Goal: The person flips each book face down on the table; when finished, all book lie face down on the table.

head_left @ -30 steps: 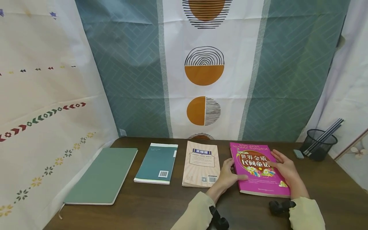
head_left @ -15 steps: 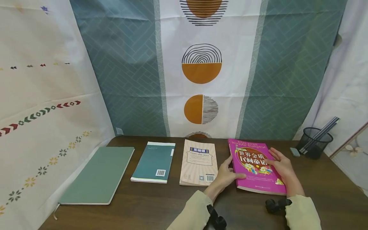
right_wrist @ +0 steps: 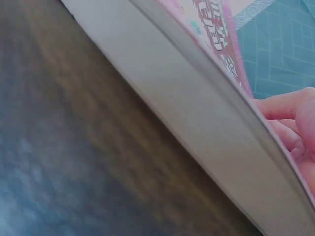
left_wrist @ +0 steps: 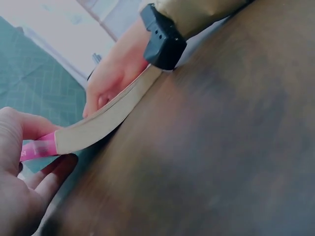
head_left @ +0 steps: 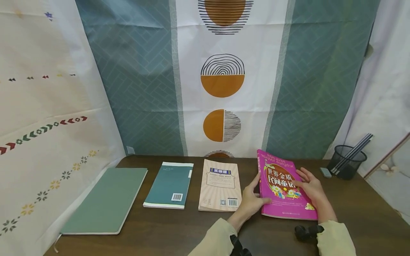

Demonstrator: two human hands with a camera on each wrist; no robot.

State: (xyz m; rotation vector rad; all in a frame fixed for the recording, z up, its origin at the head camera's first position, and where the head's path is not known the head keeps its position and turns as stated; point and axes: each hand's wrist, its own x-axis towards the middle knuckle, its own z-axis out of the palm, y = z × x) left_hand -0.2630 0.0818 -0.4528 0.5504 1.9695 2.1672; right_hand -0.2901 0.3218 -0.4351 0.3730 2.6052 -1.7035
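Tilted higher than half a second ago, the pink book [head_left: 283, 209] now has its spine [left_wrist: 42, 147] raised off the desk [head_left: 160, 231], right of the beige book [head_left: 219, 186]. It is held at opposite sides, probably to steady its weight. The left hand [head_left: 250, 202] pinches the spine, thumb above, fingers beneath; the right hand [head_left: 314, 191] grips the opposite edge, thumb on top, its other fingers partly hidden.

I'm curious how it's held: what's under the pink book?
The left hand has fingers under the spine of the pink book; the book hides whatever else is beneath.
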